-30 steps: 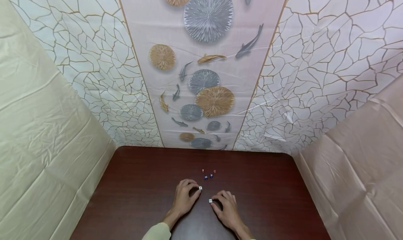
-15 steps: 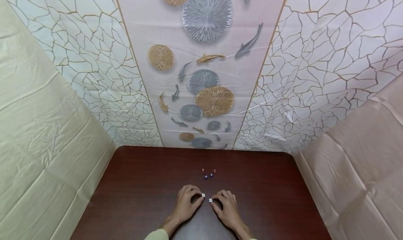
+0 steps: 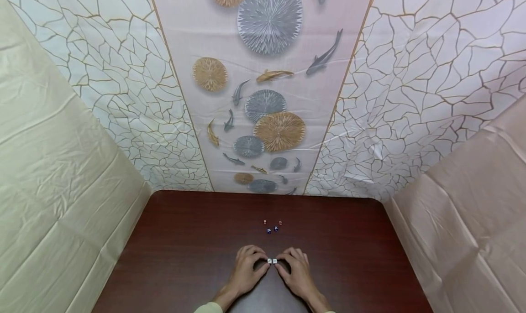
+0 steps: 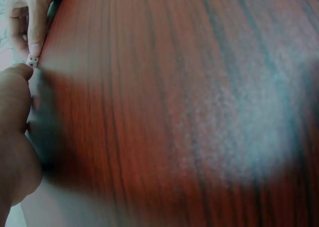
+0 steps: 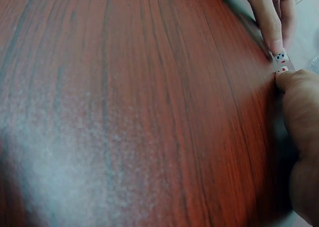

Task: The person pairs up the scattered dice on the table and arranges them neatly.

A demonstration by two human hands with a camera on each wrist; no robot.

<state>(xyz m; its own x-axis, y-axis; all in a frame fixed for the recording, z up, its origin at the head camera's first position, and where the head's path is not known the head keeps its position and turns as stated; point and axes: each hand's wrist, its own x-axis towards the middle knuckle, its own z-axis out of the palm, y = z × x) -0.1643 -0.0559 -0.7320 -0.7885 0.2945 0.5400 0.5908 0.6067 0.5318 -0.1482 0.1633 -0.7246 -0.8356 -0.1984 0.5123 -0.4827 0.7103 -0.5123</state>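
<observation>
Two white dice sit side by side near the table's middle in the head view. My left hand [image 3: 244, 271] pinches the left white die [image 3: 269, 261] between thumb and fingers. From the other side, my right hand [image 3: 297, 272] pinches the right white die [image 3: 275, 261] the same way. Seen from the right wrist, the two dice are right up against each other, pips showing on the left hand's die [image 5: 281, 56]. In the left wrist view the fingertips partly cover a white die [image 4: 33, 61].
Beyond the hands lie two blue dice [image 3: 269, 231] close together, with two smaller reddish dice [image 3: 265, 221] behind them. The dark red-brown wooden table [image 3: 185, 240] ends at a patterned curtain [image 3: 271, 135]. Plain cloth hangs on the left and right.
My left hand has brought its white die right and towards me, from apart to beside the other die. My right hand and the blue and reddish dice have stayed put.
</observation>
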